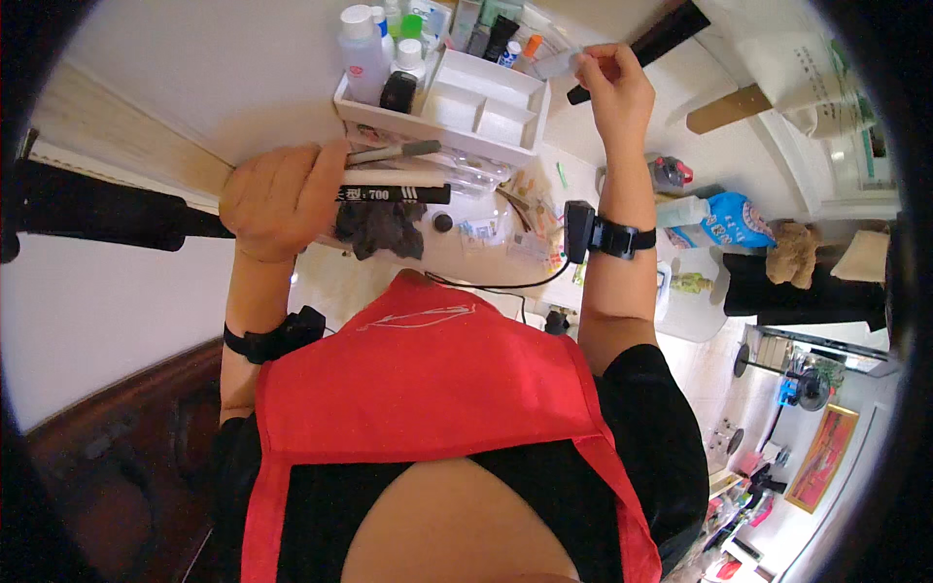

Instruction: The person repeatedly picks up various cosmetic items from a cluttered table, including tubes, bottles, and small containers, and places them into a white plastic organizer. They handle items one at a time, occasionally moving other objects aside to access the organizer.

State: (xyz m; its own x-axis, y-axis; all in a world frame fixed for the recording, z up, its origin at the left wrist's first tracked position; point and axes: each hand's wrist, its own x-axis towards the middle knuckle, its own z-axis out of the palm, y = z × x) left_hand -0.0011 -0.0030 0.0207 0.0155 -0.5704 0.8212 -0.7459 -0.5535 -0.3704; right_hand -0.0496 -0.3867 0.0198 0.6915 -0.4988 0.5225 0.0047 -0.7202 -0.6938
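Observation:
My left hand [284, 197] is closed around several slim sticks: a black marker pen [408, 194] bearing writing, a cream-coloured stick [393, 178] and a grey-tipped stick [401, 151]. Their other ends are hidden in my fist. My right hand [623, 87] pinches a small translucent plastic item [555, 65] between thumb and fingers, by the back right corner of a white organizer box [466, 142]. Bottles crowd the box's left side, among them a white-capped clear bottle [361, 62]. Tubes stand at its back, one with an orange cap [533, 47].
A crumpled dark cloth [383, 229] and a round black cap [442, 222] lie before the box. Small packets [481, 233] are scattered to their right. A black cable [503, 286] runs from my right wrist device [580, 232]. A blue bag [729, 218] lies farther right.

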